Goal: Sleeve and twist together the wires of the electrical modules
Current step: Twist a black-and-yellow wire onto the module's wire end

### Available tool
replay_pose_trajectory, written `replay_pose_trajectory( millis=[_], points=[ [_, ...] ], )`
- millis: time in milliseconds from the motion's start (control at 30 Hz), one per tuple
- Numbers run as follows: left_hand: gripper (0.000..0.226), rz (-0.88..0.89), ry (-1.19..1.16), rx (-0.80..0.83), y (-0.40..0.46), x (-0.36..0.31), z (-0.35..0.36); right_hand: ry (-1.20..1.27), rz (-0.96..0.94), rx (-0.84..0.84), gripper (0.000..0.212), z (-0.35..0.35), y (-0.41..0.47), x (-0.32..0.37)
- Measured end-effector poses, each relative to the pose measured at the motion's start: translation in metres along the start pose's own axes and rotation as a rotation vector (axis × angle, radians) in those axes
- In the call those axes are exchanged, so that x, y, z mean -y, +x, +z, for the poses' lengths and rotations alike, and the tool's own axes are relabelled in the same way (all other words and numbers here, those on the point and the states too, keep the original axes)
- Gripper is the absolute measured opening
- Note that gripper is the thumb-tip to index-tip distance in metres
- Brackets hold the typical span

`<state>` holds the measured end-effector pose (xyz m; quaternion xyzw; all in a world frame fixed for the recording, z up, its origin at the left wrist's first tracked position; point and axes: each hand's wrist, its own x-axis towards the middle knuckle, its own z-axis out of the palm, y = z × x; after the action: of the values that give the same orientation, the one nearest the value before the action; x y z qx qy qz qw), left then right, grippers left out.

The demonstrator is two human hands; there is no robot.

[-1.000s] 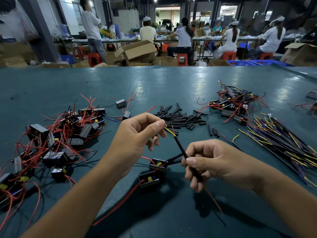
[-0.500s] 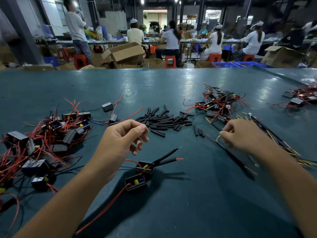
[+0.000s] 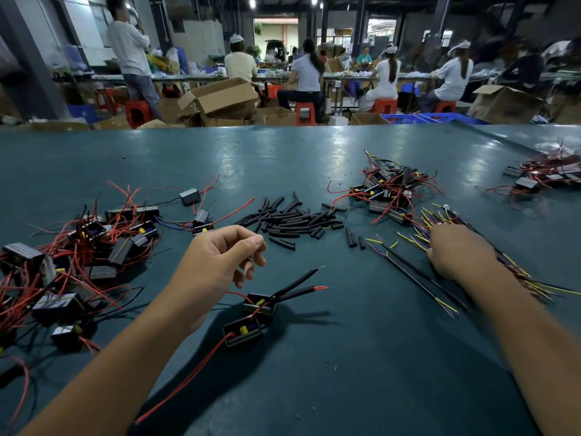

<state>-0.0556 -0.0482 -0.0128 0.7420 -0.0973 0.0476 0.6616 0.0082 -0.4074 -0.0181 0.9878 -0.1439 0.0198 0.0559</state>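
Observation:
Two small black modules [image 3: 251,319] lie joined on the green table [image 3: 314,372] in front of me. Two black-sleeved wires [image 3: 298,284] stick up from them toward the right, one with a red tip. My left hand [image 3: 217,265] hovers just above and left of them, fingers curled and thumb against the index finger, with nothing visible in it. My right hand [image 3: 459,253] rests at the right on a bundle of black cables with yellow ends [image 3: 531,284]. Its fingertips are hidden in the bundle. One long black cable [image 3: 418,278] lies loose beside it.
A heap of modules with red wires [image 3: 78,253] fills the left side. Short black sleeves [image 3: 292,220] are scattered at the centre. More module piles sit at the far right [image 3: 386,190] and the right edge [image 3: 547,174]. People work at benches behind.
A second ago both hands held a black cable over the modules. The right hand carried it right, laid it down and now rests on the cable bundle. The left hand lets go and stays put.

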Motion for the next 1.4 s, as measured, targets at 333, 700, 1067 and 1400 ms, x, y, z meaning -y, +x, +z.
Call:
replay_pose_trajectory(
  millis=[333,700,1067,1400],
  points=[
    [0.022,0.030,0.069,0.033,-0.002,-0.001,0.003,0.471,-0.083,-0.441,0.009,-0.021,-0.007,0.010],
    [0.013,0.056,-0.003,0.258,-0.016,-0.017,0.012,2.168,-0.304,0.464,0.015,-0.054,-0.092,0.095],
    [0.012,0.021,0.128,0.600,-0.031,-0.026,0.025,2.501,-0.149,0.422,0.014,-0.050,-0.115,0.124],
    [0.009,-0.027,0.136,0.667,-0.035,-0.030,0.025,2.525,-0.152,0.361,0.012,-0.047,-0.113,0.121]
  ],
)
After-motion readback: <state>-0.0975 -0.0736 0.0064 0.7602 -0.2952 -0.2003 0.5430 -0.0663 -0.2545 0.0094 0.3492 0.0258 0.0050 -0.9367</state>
